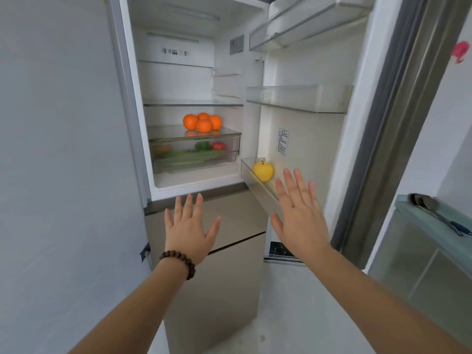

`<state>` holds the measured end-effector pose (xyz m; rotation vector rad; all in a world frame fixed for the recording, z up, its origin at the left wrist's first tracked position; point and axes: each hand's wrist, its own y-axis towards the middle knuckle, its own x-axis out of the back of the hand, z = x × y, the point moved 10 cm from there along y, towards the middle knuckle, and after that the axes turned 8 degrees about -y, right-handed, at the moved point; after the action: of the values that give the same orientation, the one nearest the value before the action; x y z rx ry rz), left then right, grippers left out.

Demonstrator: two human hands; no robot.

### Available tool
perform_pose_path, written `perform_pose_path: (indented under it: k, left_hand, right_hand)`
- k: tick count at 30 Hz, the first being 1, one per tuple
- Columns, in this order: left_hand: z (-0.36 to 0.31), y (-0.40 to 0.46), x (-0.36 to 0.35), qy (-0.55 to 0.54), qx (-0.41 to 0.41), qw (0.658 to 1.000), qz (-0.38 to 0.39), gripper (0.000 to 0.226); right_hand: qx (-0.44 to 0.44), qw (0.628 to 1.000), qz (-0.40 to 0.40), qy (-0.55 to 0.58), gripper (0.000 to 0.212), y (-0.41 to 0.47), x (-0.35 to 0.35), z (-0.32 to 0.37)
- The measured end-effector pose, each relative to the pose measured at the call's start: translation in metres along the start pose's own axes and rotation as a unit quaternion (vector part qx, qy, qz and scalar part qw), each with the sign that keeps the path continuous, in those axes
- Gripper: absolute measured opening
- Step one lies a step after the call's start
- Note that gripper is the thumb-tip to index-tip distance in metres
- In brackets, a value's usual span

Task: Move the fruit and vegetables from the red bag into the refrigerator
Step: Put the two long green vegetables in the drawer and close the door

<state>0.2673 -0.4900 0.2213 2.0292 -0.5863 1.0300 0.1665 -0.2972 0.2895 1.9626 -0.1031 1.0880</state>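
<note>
A: Entry. Refrigerator (pixel 178 80) stands with its door (pixel 314 139) swung wide. What sits inside, relative to the clear drawer (pixel 194 154)?

B: Four oranges (pixel 203 121) are clustered on the shelf directly above the drawer. Inside the drawer: green vegetables (pixel 203 146), a tomato (pixel 218 145), something orange at its left end, too blurred to name.

A: Door side?

B: A yellow apple (pixel 263 170) rests in the lowest door bin (pixel 258 186), right of the drawer and slightly lower.

A: Hands?

B: Both empty, palms forward, fingers spread. Left hand (pixel 189 228) is below the drawer, in front of the lower compartment fronts, bead bracelet (pixel 178 261) on the wrist. Right hand (pixel 298 213) is below-right of the drawer, overlapping the bin's outer end, just beside the apple. Contact with the bin: cannot tell.
</note>
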Motion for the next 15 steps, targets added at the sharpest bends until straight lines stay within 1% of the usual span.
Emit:
perform_pose_path:
  k: [1, 3, 4, 8, 11, 15]
  left_hand:
    - [0.005, -0.002, 0.006, 0.004, 0.007, 1.0, -0.007, 0.075]
    - [0.012, -0.005, 0.019, 0.009, 0.016, 1.0, -0.019, 0.075]
    - [0.016, -0.006, 0.024, 0.009, 0.018, 0.999, -0.025, 0.075]
    - [0.027, -0.01, 0.044, 0.01, 0.022, 0.999, -0.043, 0.074]
    - [0.037, -0.01, 0.054, 0.01, 0.028, 0.999, -0.043, 0.075]
    - [0.056, -0.008, 0.063, 0.005, 0.024, 0.999, -0.038, 0.075]
  right_hand:
    - [0.006, 0.999, -0.031, -0.009, 0.066, -0.002, 0.015, -0.002]
    - [0.01, 0.997, -0.065, -0.031, 0.064, -0.006, 0.037, -0.007]
    - [0.007, 0.997, -0.066, -0.041, 0.064, -0.008, 0.04, -0.008]
    - [0.006, 0.997, -0.026, -0.07, 0.064, -0.012, 0.033, -0.002]
    - [0.048, 0.996, -0.015, -0.079, 0.065, -0.007, 0.029, 0.032]
    - [0.083, 0.994, -0.017, -0.063, 0.065, 0.008, 0.032, 0.083]
